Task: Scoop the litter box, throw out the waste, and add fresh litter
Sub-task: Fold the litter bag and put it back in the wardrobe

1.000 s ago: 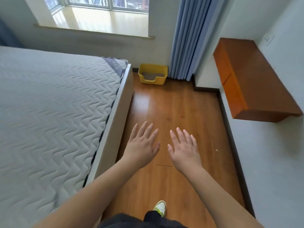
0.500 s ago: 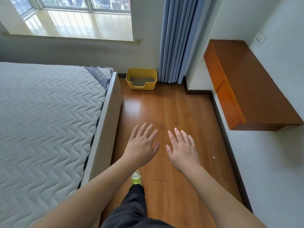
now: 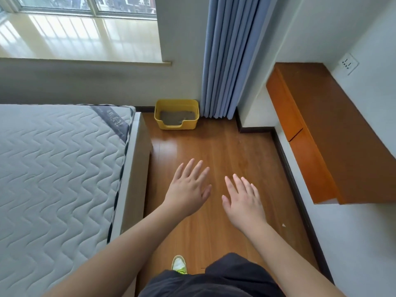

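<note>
Litter box: yellow litter box point(image 3: 176, 117) sits on the wooden floor point(image 3: 225, 151) at the far end of the room, against the wall under the window sill point(image 3: 85, 61), with a low entry cut in its near wall.
Litter: grey litter point(image 3: 176, 116) covers the bottom of the box.
Neighbours: blue curtain point(image 3: 227, 56) hangs just beside the box on its right; the corner of the mattress point(image 3: 53, 168) lies near it on the left.
Left hand: left hand point(image 3: 188, 189) is held out over the floor, palm down, fingers spread wide, holding nothing.
Right hand: right hand point(image 3: 244, 202) hovers just beside the left, palm down, fingers apart and empty.
Distance to box: both hands are well apart from the box, with bare floor between.
Right wall: orange-brown wall cabinet point(image 3: 317, 133) is fixed to the white wall, with a socket point(image 3: 348, 64) above it.
Below: a shoe point(image 3: 179, 264) with a green and white toe shows on the floor, above dark trousers point(image 3: 214, 279).
</note>
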Demonstrator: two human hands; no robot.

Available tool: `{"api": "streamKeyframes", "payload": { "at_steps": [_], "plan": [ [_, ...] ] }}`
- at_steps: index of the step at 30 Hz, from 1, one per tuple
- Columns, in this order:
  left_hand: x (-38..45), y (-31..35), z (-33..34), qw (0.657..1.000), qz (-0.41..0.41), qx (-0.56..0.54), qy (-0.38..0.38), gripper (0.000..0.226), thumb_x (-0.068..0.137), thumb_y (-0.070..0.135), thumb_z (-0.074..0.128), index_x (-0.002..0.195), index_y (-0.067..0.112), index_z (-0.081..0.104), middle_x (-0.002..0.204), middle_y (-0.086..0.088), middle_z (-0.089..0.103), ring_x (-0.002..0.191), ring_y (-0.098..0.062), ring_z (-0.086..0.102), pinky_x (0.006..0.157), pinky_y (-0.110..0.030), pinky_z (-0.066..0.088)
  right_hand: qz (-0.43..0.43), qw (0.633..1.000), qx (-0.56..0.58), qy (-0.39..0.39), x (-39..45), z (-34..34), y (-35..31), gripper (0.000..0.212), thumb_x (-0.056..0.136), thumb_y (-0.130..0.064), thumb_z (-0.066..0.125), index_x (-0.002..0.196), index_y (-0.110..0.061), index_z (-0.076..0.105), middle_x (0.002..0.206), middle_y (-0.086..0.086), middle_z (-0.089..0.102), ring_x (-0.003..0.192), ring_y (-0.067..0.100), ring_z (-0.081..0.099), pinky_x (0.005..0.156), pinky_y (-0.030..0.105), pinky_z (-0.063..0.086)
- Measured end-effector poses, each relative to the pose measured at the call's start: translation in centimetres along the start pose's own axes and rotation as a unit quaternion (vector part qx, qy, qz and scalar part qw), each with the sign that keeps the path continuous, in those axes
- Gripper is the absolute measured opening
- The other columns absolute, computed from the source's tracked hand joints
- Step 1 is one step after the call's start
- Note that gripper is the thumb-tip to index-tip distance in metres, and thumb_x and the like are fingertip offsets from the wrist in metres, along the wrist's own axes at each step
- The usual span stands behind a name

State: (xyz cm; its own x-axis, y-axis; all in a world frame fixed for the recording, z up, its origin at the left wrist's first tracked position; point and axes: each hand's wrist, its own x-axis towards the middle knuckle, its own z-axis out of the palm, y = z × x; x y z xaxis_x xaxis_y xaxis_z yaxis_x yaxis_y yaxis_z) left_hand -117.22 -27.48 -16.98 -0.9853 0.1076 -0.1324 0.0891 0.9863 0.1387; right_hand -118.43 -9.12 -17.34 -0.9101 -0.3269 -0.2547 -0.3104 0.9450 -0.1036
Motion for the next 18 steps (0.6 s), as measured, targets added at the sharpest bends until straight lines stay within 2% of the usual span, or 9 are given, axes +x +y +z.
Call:
{"api": "streamKeyframes", "payload": {
  "at_steps": [8, 14, 18],
  "plan": [
    [13.1, -1.4, -0.8, 0.999, -0.028, -0.021, 0.022, 0.062, 0.1, 0.058, 0.014, 0.154, 0.029, 0.019, 0.163, 0.003, 0.014, 0.151, -0.019, -0.002, 0.123, -0.044, 0.003, -0.014, 1.0, 0.008, -0.001, 12.1, -1.7, 4.2, 0.059, 0.101, -0.047, 0.02, 0.154, -0.027, 0.006, 0.162, 0.001, 0.007, 0.149, 0.021, 0.004, 0.119, 0.039, 0.002],
    [21.4, -1.3, -2.3, 0.998, -0.061, -0.016, 0.006, 0.062, 0.1, 0.059, 0.015, 0.154, 0.028, 0.019, 0.163, 0.002, 0.014, 0.151, -0.019, -0.001, 0.122, -0.045, 0.007, -0.04, 0.999, 0.027, -0.014, 20.8, -4.2, 8.4, 0.058, 0.101, -0.046, 0.022, 0.154, -0.027, 0.007, 0.162, 0.001, 0.007, 0.149, 0.021, 0.005, 0.12, 0.04, 0.004],
    [26.3, -1.3, -2.8, 0.998, -0.042, -0.011, 0.041, 0.058, 0.101, 0.055, 0.022, 0.151, 0.027, 0.029, 0.161, 0.001, 0.024, 0.15, -0.019, 0.011, 0.122, -0.042, 0.013, -0.056, 0.998, 0.021, -0.034, 25.8, -5.4, 11.3, 0.058, 0.101, -0.045, 0.021, 0.154, -0.028, 0.005, 0.162, 0.001, 0.005, 0.149, 0.021, 0.003, 0.119, 0.04, 0.002]
  ]
}}
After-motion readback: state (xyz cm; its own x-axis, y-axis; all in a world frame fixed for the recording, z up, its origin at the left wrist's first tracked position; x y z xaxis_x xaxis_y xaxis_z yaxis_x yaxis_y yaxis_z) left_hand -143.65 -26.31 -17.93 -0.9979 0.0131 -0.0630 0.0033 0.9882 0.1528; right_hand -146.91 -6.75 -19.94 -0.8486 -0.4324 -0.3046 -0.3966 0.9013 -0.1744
